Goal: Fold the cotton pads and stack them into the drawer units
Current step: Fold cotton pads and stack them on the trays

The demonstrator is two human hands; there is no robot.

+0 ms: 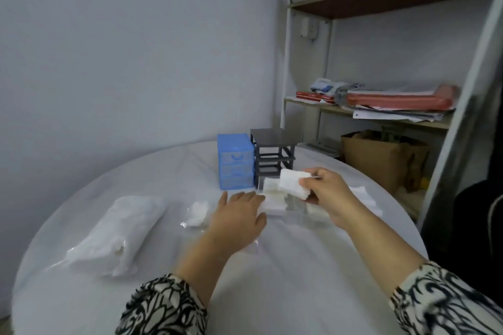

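**Cotton pads at the round table**

A white-covered round table (272, 294) holds a blue drawer unit (235, 164) beside a grey drawer frame (273, 153). The right hand (325, 192) pinches a folded cotton pad (292, 183) above a clear drawer (291, 205); the left hand (236, 215) rests flat, fingers straight, against it.

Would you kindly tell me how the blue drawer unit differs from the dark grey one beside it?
The blue drawer unit has its drawers in place; the dark grey unit is an empty open frame. The blue one stands left, nearer the camera; the grey stands right, slightly behind. Both sit upright, side by side on the white table.
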